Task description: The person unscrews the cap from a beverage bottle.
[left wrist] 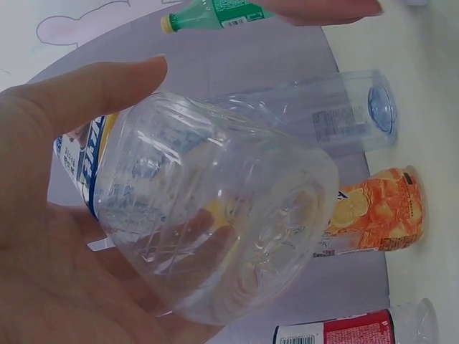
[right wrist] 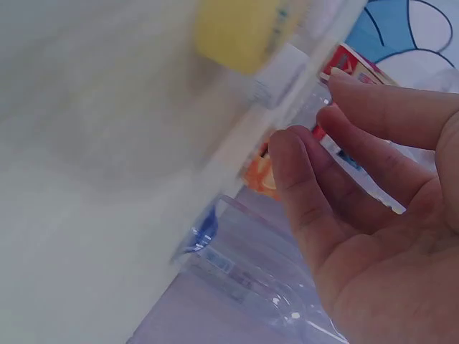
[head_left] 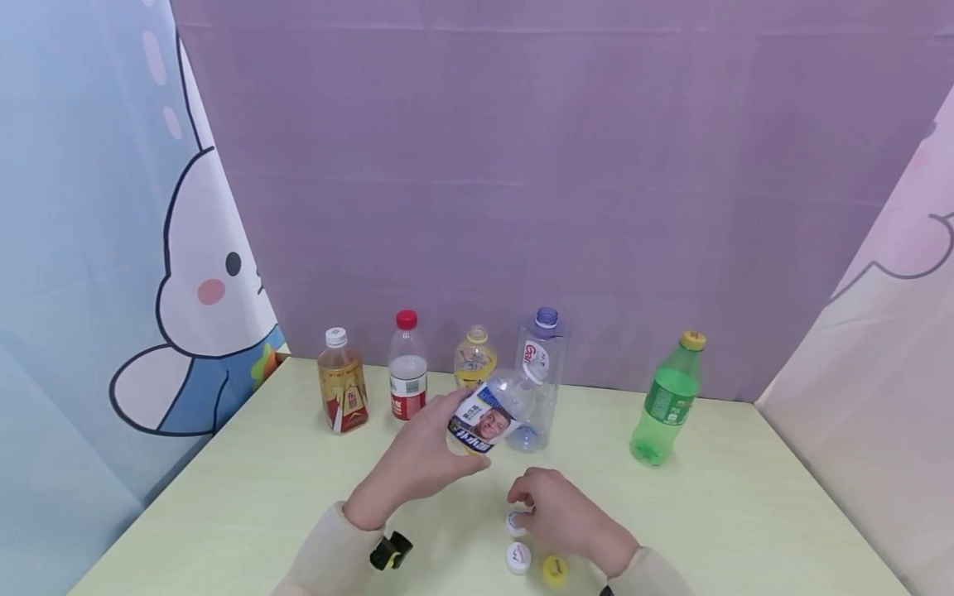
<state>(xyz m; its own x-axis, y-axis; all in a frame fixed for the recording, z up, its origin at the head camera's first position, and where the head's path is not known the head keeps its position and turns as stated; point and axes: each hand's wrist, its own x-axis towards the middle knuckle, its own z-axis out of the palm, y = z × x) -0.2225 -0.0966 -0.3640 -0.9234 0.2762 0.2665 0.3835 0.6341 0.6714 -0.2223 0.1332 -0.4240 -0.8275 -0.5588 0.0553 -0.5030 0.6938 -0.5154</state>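
Note:
My left hand (head_left: pixel 425 451) grips a clear plastic bottle (left wrist: pixel 215 208) round its body, off the table. The bottle is tilted, its neck up to the right in the head view and its base toward the left wrist camera. A blue and white label with a face print wraps it. My right hand (head_left: pixel 562 513) is low over the table, fingers loosely bent with nothing between them in the right wrist view. Its fingertips overlap a white cap (head_left: pixel 514 523) in the head view. A second white cap (head_left: pixel 518 558) and a yellow cap (head_left: pixel 555 570) lie close by.
Along the back stand a tea bottle (head_left: pixel 344 389) with white cap, a red-capped bottle (head_left: pixel 407 372), an orange-drink bottle (head_left: pixel 474 358) and a tall clear bottle (head_left: pixel 549 389). A green bottle (head_left: pixel 667 406) with yellow cap stands right. A purple curtain (head_left: pixel 522 165) hangs behind the table.

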